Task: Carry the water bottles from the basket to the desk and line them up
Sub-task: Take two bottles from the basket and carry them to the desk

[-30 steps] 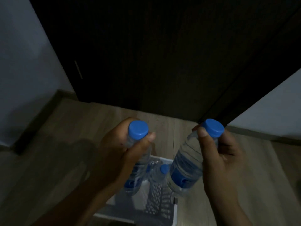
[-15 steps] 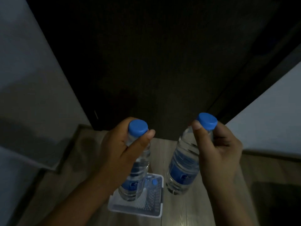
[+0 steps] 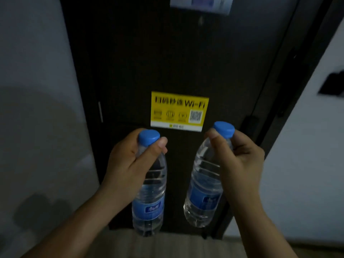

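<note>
I hold two clear water bottles with blue caps and blue labels, one in each hand, in front of me in the air. My left hand point(image 3: 128, 164) grips the neck of the left bottle point(image 3: 150, 198), which hangs nearly upright. My right hand point(image 3: 240, 161) grips the neck of the right bottle point(image 3: 203, 192), which tilts with its base toward the left. The basket and the desk are out of view.
A dark door point(image 3: 167, 62) stands straight ahead with a yellow Wi-Fi sticker point(image 3: 178, 110) on it. Pale walls point(image 3: 33, 90) flank it on both sides. A strip of wooden floor point(image 3: 167, 244) shows at the bottom.
The view has tilted up from the floor to the door. The basket has dropped out of sight. Both hands keep their bottles, now higher against the door.
</note>
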A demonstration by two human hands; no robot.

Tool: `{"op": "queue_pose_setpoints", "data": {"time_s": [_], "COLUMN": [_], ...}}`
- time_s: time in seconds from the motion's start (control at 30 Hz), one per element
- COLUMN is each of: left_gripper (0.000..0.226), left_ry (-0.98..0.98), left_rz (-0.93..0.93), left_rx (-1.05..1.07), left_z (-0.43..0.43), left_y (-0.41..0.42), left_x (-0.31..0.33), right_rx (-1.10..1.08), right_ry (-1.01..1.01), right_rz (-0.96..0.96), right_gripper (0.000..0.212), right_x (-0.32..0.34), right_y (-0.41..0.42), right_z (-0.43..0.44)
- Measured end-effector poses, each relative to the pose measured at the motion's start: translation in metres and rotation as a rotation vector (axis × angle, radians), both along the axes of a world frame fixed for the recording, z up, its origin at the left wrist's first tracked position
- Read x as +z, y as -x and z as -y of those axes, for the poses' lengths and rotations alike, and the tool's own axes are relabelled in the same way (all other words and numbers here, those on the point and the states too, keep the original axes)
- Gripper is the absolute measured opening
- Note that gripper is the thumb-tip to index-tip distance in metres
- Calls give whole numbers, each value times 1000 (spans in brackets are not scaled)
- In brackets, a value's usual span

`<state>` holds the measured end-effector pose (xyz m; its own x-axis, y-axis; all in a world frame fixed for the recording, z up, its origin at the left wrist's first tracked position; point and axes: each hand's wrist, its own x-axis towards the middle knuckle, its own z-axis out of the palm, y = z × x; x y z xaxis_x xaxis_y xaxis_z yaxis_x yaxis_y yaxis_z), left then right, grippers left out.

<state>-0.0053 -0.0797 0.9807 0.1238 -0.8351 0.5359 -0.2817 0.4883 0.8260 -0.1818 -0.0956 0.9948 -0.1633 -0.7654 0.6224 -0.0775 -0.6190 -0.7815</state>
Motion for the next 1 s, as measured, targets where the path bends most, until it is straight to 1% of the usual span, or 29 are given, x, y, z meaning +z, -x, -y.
{"op": "queue_pose_setpoints", "data": {"time_s": [0.13, 0.23, 0.37, 0.43, 0.53, 0.63, 0.73, 0.83, 0.9, 1.0], "left_gripper": [25, 30, 39, 40, 41, 41, 40, 40, 42, 37], "left_ry": [125, 207, 177, 154, 140, 150, 159, 174, 182, 203], "left_rz": [-9, 1, -32, -22, -39, -30, -7, -39, -27, -53], "left_rx": [7, 2, -63, -79, -37, 35, 168, 303, 398, 537], "left_z": [-29, -53, -82, -92, -102, -110, -110, -114, -120, -137], "left_y": [-11, -18, -20, -19, -11, 0, 12, 22, 31, 39], "left_x": [86, 135, 176, 188, 200, 210, 213, 211, 209, 205], "right_rx": [68, 141, 293, 376, 481, 554, 662, 789, 879, 1012], "right_ry": [74, 79, 51, 38, 14, -1, -16, -8, 4, 20], "right_rz": [9, 26, 42, 35, 8, -23, -4, -15, -20, -51], "right_gripper": [29, 34, 35, 35, 42, 38, 31, 23, 24, 31], "right_x": [78, 125, 167, 179, 193, 199, 201, 204, 204, 204], "right_y": [-6, -6, -2, 1, 7, 9, 14, 10, 4, -11], "right_z": [-25, -40, -57, -62, -62, -55, -39, -25, -18, -16]}}
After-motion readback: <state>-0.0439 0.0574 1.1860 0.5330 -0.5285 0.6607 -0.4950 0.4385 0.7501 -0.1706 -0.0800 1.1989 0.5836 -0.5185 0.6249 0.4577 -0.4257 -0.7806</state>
